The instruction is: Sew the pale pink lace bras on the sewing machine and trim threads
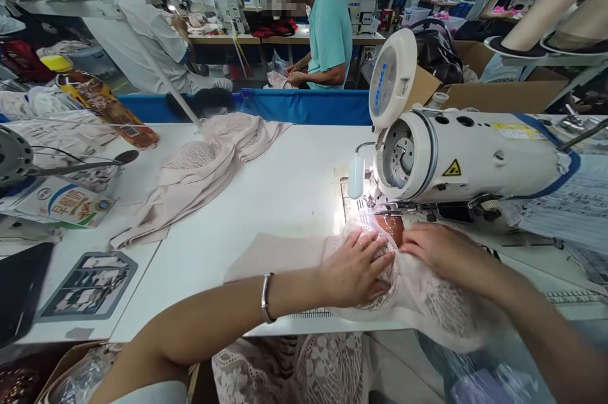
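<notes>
A pale pink lace bra lies over the front of the sewing table, one cup under the needle area of a white sewing machine. My left hand rests flat on that cup, fingers spread, with a ring on one finger and a bracelet on the wrist. Close to the presser foot, my right hand has its fingers bent and pinched at the bra's edge; the fingertips are partly hidden. The machine's lamp lights the cloth there. The other cup hangs toward the table's front edge, below my right forearm.
A stack of pale bra pieces lies left of centre. Further left are a drink bottle, a printed carton and a dark phone or tablet. Thread cones stand at right. More lace pieces sit below the table edge.
</notes>
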`<act>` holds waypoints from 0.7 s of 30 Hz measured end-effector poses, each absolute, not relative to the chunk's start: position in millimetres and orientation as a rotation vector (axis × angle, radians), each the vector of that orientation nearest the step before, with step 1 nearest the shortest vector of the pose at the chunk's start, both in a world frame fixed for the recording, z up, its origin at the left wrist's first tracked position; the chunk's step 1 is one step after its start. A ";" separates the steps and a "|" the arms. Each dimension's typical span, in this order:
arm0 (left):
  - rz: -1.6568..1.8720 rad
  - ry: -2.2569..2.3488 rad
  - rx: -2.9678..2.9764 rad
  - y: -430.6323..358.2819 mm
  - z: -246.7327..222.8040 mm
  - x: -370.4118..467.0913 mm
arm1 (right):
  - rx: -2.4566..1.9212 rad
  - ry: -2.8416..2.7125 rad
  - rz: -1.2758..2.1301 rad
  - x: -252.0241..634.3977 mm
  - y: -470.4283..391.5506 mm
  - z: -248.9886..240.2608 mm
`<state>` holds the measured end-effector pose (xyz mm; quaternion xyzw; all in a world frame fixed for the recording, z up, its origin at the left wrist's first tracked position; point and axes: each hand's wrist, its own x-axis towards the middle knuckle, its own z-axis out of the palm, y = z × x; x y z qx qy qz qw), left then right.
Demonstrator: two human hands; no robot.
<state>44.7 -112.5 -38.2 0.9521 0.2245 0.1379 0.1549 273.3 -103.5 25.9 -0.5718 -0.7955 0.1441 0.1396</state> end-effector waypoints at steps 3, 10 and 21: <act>0.489 0.506 2.625 -96.3 -41.1 35.2 | -1.790 -2.141 0.488 244.0 -92.3 -7.1; 0.484 0.903 2.598 -70.7 -35.0 38.8 | -1.811 -1.844 0.291 224.1 -95.5 -32.5; 0.403 0.951 3.141 -93.2 -35.0 50.4 | -2.192 -1.904 0.268 224.7 -96.4 -24.6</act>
